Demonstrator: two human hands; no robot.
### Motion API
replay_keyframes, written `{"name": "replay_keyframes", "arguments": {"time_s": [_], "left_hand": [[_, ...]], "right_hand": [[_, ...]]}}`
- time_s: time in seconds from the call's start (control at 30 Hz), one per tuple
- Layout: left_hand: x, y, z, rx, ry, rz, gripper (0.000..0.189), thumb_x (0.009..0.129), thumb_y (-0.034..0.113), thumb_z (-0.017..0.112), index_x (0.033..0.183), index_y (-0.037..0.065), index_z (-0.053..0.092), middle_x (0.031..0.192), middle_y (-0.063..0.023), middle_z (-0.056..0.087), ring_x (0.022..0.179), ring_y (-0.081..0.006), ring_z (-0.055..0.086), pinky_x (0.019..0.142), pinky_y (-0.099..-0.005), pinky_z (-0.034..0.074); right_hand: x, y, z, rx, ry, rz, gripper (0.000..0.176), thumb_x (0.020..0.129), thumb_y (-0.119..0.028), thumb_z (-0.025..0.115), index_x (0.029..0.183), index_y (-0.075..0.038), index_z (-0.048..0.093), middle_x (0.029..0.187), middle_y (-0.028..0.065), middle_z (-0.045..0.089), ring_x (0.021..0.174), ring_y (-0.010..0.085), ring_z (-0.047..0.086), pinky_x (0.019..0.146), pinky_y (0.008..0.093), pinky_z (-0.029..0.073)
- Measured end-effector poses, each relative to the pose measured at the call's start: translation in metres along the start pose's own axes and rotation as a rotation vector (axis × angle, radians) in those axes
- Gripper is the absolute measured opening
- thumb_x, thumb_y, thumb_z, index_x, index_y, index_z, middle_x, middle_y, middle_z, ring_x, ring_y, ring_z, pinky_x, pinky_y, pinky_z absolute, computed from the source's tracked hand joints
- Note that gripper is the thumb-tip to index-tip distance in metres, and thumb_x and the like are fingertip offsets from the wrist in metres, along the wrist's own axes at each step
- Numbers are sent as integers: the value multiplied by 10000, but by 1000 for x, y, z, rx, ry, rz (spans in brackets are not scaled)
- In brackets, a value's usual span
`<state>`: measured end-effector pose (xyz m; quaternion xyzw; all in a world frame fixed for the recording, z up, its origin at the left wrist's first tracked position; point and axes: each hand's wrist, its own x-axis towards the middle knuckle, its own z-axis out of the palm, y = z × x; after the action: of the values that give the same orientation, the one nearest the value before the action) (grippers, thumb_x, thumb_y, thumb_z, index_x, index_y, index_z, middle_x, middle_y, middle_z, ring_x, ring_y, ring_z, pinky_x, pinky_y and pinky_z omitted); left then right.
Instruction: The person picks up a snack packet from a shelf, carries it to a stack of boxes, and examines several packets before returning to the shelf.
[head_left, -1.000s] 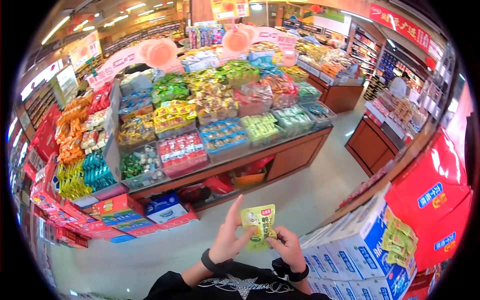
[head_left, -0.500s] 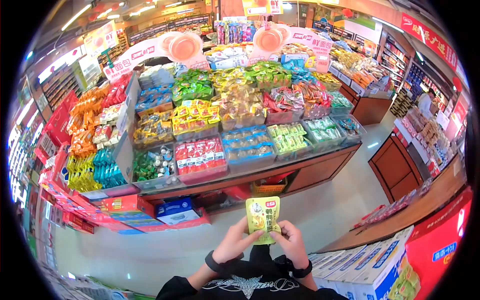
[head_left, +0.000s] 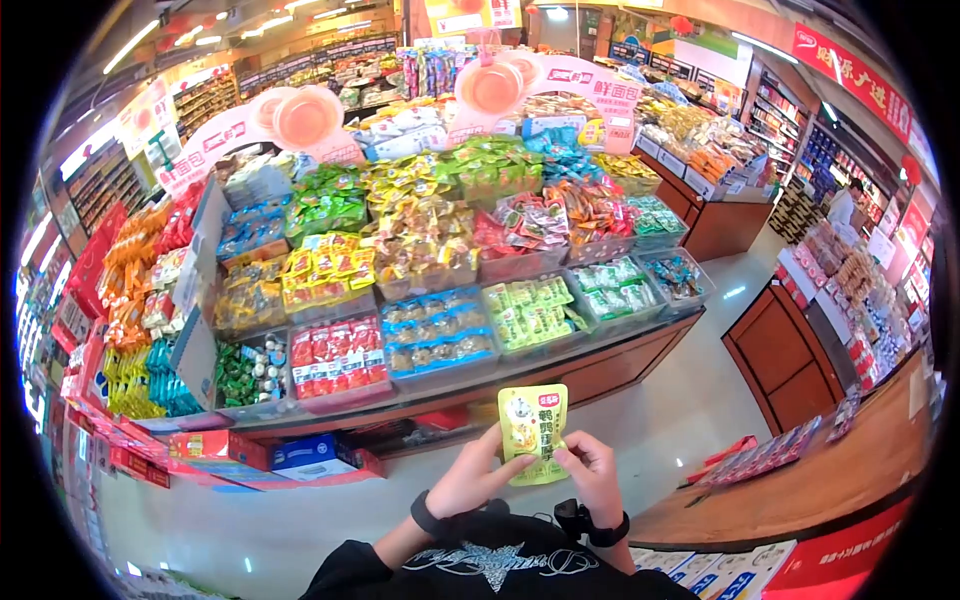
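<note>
A yellow-green snack pouch (head_left: 533, 425) with dark printed characters is held upright in front of my body. My left hand (head_left: 482, 472) grips its lower left side, thumb across the front. On the lower right edge, my right hand (head_left: 590, 465) pinches the pouch between thumb and fingers. Each wrist wears a dark band. Beyond the pouch, a display stand carries clear bins, among them one of light green packets (head_left: 533, 310), one of blue-and-brown packets (head_left: 437, 335) and one of red-and-white packets (head_left: 338, 357).
Red cartons (head_left: 215, 450) and a blue box (head_left: 308, 455) sit on the floor at the stand's left foot. A wooden counter (head_left: 800, 450) runs along my right, with white-and-blue boxes (head_left: 715, 572) below it. Another person (head_left: 843, 205) is far off at the right.
My view has turned slightly, so the display stand sits further left. The pouch has shifted slightly right and stays in both hands. Fewer of the white-and-blue boxes show at lower right.
</note>
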<state>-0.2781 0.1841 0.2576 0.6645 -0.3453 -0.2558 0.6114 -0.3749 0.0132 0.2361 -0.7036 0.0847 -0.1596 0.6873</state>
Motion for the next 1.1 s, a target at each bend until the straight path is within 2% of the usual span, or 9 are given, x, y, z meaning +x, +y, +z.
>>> {"name": "replay_keyframes", "arguments": {"time_s": [0.2,0.53,0.63,0.67,0.73,0.87,0.93,1.0,1.1], "left_hand": [[50,-3,12,-75,-38,-30,484,893,136,627,1301,-23,421,1164,-113,592,1058,-156,570,906,-311,451],[150,-14,9,82,-268,-55,485,875,132,644,1278,-34,431,1115,-137,624,1015,-173,607,858,-312,482],[190,-28,6,40,-191,136,484,861,188,652,1261,7,449,1004,-157,651,839,-238,656,733,-335,505],[203,-25,3,50,-197,112,480,858,194,655,1249,8,448,998,-160,651,811,-226,661,704,-322,507],[228,-19,-3,64,-232,45,464,867,182,649,1244,6,444,993,-162,651,799,-200,659,682,-312,508],[269,-15,-9,-29,-196,140,445,878,166,640,1239,-2,442,979,-159,652,805,-187,654,679,-315,508],[288,-16,-15,-36,-253,-33,497,873,114,649,1286,-18,405,1037,-112,642,895,-111,613,730,-269,499],[305,-38,-14,-89,-217,46,495,873,113,647,1287,-15,407,1014,-104,650,870,-111,617,714,-268,498],[320,-44,-16,63,-206,-67,516,868,136,651,1295,-18,403,982,-114,658,846,-136,635,710,-284,505]], "right_hand": [[27,18,-31,167,28,50,143,935,-100,537,1031,5,555,853,-2,576,766,34,505,659,194,403],[89,32,-83,201,53,81,73,911,-79,565,927,-8,554,853,-3,575,768,46,517,676,205,418],[119,28,-93,199,98,50,73,893,-78,594,874,-15,563,813,-14,568,725,36,495,640,201,399],[131,24,-99,147,116,56,82,886,-80,605,853,-20,561,780,-25,554,699,30,473,621,198,383],[153,16,-109,77,137,57,94,879,-83,617,832,-25,559,748,-36,540,673,25,452,603,195,367],[198,12,-121,-4,198,-53,152,864,-85,636,763,-32,535,668,-49,481,612,27,401,542,210,331],[215,19,-125,-97,226,-86,167,856,-82,640,746,-32,525,650,-43,463,595,34,389,525,221,326],[229,30,-128,-255,287,-83,174,841,-75,647,735,-24,518,621,-22,441,572,50,378,505,237,320],[247,37,-135,-304,268,-63,171,832,-68,649,737,-16,517,611,-9,434,559,61,368,501,243,319]]}}
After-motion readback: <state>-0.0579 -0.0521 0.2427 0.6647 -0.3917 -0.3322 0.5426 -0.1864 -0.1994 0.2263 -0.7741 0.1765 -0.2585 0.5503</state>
